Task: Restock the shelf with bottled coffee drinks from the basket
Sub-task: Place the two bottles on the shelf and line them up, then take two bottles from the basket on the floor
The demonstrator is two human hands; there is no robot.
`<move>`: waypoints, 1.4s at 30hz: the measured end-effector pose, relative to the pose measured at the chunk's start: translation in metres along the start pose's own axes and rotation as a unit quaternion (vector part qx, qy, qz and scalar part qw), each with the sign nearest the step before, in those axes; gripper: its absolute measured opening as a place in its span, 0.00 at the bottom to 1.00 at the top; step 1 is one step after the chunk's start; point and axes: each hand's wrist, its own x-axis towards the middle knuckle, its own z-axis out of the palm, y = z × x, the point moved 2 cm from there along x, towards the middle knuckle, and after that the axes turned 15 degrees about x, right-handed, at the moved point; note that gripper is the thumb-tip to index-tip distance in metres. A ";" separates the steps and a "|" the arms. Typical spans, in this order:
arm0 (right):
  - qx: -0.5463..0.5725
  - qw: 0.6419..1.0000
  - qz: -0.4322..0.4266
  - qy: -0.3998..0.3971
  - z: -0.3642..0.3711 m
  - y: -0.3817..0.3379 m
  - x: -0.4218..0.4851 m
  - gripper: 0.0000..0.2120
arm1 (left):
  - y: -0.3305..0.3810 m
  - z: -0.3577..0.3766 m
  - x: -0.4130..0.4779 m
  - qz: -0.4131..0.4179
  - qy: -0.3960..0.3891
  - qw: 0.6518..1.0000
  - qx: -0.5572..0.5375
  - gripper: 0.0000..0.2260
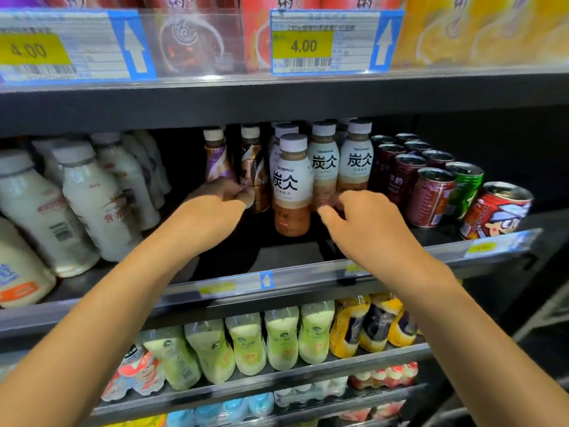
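Bottled coffee drinks stand on the middle shelf (295, 257): a purple-labelled bottle (217, 157), a brown-and-gold bottle (257, 171) and several white-labelled bottles with black characters. The front white-labelled bottle (292, 183) stands free between my hands. My left hand (215, 208) reaches in, its curled fingertips pinching the lower part of the brown-and-gold bottle. My right hand (366, 223) has its fingers and thumb curled round the base of the white-labelled bottle (323, 164) just behind the front one. The basket is out of view.
White milk bottles (89, 192) crowd the shelf's left side, and dark red, green and cartoon-printed cans (431, 195) fill the right. A shelf with price tags (303, 46) hangs close above the bottle caps. Green and yellow drink bottles (283, 340) fill the shelf below.
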 end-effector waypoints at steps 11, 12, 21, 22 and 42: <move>-0.206 0.971 0.122 0.019 -0.066 0.065 -0.121 0.16 | 0.141 0.055 -0.137 0.374 0.003 0.893 0.250 0.20; -0.213 0.966 0.148 0.020 -0.076 0.076 -0.133 0.16 | 0.155 0.065 -0.145 0.403 -0.002 0.884 0.239 0.19; -0.206 0.889 0.406 0.045 -0.158 0.213 -0.245 0.16 | 0.309 0.204 -0.225 0.591 -0.112 0.764 0.232 0.09; -0.198 0.879 0.431 0.049 -0.167 0.233 -0.256 0.16 | 0.326 0.226 -0.234 0.604 -0.122 0.751 0.236 0.10; -0.105 0.798 0.590 -0.062 -0.269 0.725 -0.336 0.17 | 0.607 0.705 -0.329 0.609 -0.395 0.561 0.398 0.13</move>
